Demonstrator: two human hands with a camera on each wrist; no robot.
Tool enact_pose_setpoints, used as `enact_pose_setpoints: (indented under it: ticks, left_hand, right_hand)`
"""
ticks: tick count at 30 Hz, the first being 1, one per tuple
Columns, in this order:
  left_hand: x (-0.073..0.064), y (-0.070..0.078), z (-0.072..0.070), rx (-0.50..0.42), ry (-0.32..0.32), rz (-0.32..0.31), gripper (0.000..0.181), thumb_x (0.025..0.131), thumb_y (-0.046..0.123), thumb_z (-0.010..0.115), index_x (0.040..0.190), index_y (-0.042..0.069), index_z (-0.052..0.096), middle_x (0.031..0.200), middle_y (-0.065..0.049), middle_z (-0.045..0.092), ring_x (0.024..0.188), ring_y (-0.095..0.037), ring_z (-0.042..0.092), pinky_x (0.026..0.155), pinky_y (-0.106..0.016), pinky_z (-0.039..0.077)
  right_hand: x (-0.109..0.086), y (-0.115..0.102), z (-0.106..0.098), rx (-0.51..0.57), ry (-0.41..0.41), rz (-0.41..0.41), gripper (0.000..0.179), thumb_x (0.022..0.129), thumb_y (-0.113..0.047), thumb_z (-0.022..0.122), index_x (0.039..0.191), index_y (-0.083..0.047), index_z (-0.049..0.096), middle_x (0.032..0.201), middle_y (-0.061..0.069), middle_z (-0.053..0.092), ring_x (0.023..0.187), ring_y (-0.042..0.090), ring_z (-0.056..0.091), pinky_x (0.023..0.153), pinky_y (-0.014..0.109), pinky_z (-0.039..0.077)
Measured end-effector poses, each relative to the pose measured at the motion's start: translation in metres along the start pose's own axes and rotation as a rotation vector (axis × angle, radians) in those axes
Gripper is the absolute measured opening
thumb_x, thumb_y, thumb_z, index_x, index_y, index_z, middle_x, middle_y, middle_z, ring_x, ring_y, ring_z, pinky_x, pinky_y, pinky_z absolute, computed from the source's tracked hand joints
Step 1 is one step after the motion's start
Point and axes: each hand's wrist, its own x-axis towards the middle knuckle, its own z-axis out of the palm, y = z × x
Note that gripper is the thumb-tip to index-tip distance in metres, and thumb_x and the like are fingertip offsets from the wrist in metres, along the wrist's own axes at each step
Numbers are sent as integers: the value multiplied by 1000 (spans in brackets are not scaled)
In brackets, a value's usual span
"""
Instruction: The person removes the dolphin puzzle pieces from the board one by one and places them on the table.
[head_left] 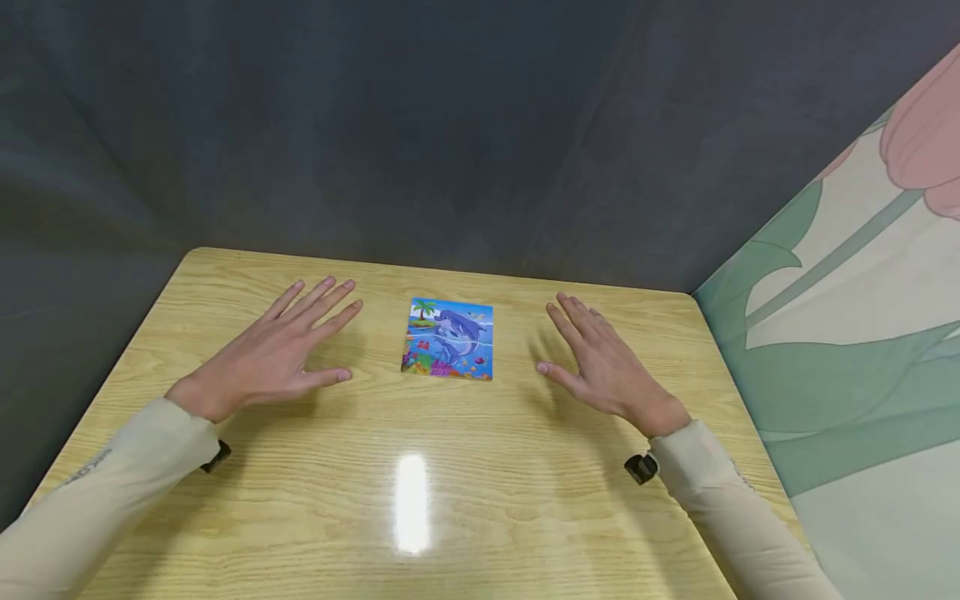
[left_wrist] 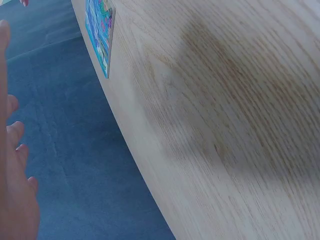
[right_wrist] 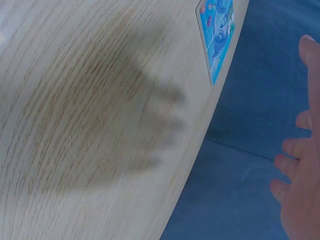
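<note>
A square dolphin picture board (head_left: 450, 340), with a palm tree, blue water and bright coral printed on it, lies flat on the wooden table. To its left hovers my left hand (head_left: 281, 354), fingers spread and straight, holding nothing. My right hand (head_left: 603, 367) is over the table on the board's other side, its fingers also extended and its palm holding nothing. Both hands are apart from the board. The left wrist view catches part of the board (left_wrist: 101, 35) near the top, and the right wrist view shows one corner of it (right_wrist: 217, 37).
The pale wood table (head_left: 480, 433) has a bright light reflection near its front. Behind it and to the left hangs a dark grey curtain (head_left: 420, 142). A cloth with tulip patterns (head_left: 862, 350) borders the right side.
</note>
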Motion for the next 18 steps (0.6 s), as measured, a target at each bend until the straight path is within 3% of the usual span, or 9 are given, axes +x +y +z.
enact_pose_setpoints:
  ticks: [13,18]
  left_hand:
    - [-1,1,8,-44,6,-28,94,99,63,63,173,19,23,182,-7,13,169,-34,14,139,-48,-1]
    - [-2,3,15,-119,12,-63,93,101,60,64,173,20,21,182,-8,10,170,-34,10,139,-50,1]
  right_hand:
    - [8,-3,11,22,-8,-4,91,105,-56,60,173,-12,18,181,15,14,168,38,18,134,62,20]
    - [14,-9,19,64,-21,5,91,105,-56,60,173,-13,17,181,13,13,168,35,16,135,60,19]
